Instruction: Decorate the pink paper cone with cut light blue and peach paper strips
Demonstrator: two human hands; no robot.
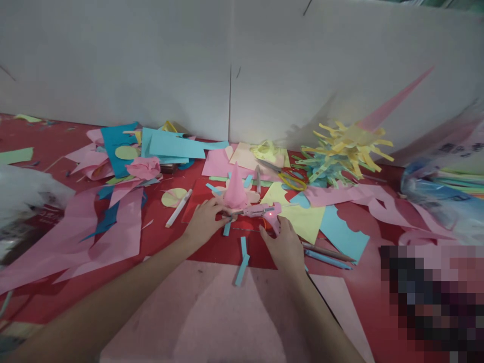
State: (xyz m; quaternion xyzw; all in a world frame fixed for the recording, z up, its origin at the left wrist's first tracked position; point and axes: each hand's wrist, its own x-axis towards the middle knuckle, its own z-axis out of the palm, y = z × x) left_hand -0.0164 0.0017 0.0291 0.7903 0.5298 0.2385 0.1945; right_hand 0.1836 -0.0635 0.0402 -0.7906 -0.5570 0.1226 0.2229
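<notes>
My right hand (285,244) is wrapped round the handle of a pink glue gun (260,209), which has a small red light on. The gun's nozzle points left, close to the fingertips of my left hand (204,222). Those fingers are closed at the near left edge of a pale pink paper flower (251,195); the exact grip is partly hidden. A pink paper cone (236,189) stands upright on the flower, and short blue paper strips (212,188) stick out around it. Two more blue strips (242,267) lie nearer me on the red sheet.
Yellow-handled scissors (293,179) lie behind the gun. A fringed yellow-green paper piece with a pink cone (346,148) stands at right. A white pen (179,207), pencils (328,252), pink paper (109,227), blue paper (342,232) and plastic bags (28,201) surround my hands. White panels rise behind.
</notes>
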